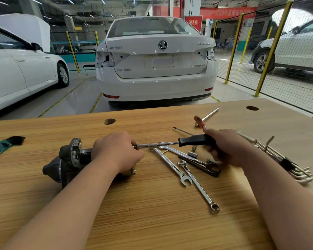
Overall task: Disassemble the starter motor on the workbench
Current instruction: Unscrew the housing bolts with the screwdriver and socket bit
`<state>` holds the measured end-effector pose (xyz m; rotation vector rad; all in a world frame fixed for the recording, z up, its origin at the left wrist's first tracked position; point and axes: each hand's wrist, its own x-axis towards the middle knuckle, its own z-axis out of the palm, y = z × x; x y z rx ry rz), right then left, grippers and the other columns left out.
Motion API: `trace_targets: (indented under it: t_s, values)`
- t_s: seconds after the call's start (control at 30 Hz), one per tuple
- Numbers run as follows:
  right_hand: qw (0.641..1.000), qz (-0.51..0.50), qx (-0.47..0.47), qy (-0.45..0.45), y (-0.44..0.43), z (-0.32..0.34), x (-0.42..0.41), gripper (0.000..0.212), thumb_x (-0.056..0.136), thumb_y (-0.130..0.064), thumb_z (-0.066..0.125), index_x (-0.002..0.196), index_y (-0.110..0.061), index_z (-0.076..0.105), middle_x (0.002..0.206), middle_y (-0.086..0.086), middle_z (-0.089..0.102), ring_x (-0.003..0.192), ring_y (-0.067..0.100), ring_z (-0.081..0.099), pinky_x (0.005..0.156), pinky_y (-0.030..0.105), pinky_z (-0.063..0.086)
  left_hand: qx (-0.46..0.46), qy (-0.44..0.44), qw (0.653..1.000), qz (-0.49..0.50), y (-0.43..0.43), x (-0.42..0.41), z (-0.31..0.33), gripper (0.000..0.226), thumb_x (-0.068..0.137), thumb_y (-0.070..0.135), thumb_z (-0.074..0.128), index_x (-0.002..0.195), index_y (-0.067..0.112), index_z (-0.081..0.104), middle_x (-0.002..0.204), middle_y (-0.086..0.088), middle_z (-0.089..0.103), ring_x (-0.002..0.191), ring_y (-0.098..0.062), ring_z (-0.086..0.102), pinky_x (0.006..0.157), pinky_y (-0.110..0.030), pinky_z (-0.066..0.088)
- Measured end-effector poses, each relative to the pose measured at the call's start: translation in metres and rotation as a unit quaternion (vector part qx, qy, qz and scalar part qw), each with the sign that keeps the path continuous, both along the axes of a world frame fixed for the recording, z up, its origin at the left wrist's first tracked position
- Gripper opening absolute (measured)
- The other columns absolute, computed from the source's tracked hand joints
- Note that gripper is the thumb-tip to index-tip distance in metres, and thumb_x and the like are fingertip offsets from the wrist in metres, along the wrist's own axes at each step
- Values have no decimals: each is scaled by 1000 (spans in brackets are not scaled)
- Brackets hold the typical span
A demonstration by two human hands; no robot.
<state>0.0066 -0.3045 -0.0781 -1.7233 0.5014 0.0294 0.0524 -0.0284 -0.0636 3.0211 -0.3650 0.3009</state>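
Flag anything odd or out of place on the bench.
Nothing damaged or spilled. Only untidiness: several wrenches lie jumbled with black tools right of the starter motor, a loose socket among them. The white car behind lacks tail lamps.

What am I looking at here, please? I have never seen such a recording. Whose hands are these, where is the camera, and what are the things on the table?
There is no machine here. A person works with two bare hands, and one camera worn on the head looks forward and down at them. The left hand grips the starter motor, which lies on the wooden workbench. The right hand grips the black handle of a long driver, whose tip reaches the left hand. Loose wrenches, a small socket and hex keys lie nearby. A white car stands behind the bench.
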Motion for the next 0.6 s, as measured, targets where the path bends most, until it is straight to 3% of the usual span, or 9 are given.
trace_targets:
  t_s: [0.13, 0.33, 0.47, 0.6]
  values:
    - [993, 37, 102, -49, -4, 0, -3, 18, 99, -18, 55, 114, -12, 62, 79, 13, 65, 61, 19, 63, 55, 33, 54, 24, 39, 999, -18, -1, 1, 6, 33, 76, 56, 53, 102, 39, 63, 91, 15, 58, 81, -11, 52, 53, -24, 31]
    - [978, 42, 184, -88, -1, -2, -5, 34, 91, 11, 48, 111, -15, 61, 112, 20, 54, 90, 32, 62, 76, 40, 56, 47, 61, 997, -26, -2, 0, 9, 36, 77, 54, 53, 108, 40, 61, 101, 14, 58, 89, -13, 52, 57, -27, 35]
    - [981, 46, 176, -72, 1, -3, -6, 37, 90, 14, 47, 114, -13, 58, 117, 22, 52, 94, 33, 63, 74, 37, 57, 45, 68, 996, -40, 0, 0, 10, 40, 77, 52, 53, 116, 44, 57, 111, 15, 57, 97, -13, 51, 63, -29, 37]
    - [984, 51, 155, -77, -7, -4, -6, 33, 93, 6, 51, 121, -11, 56, 112, 22, 58, 89, 30, 69, 70, 35, 59, 30, 56, 998, -27, -1, -2, 10, 24, 76, 50, 55, 96, 41, 62, 95, 16, 58, 87, -13, 52, 56, -26, 32]
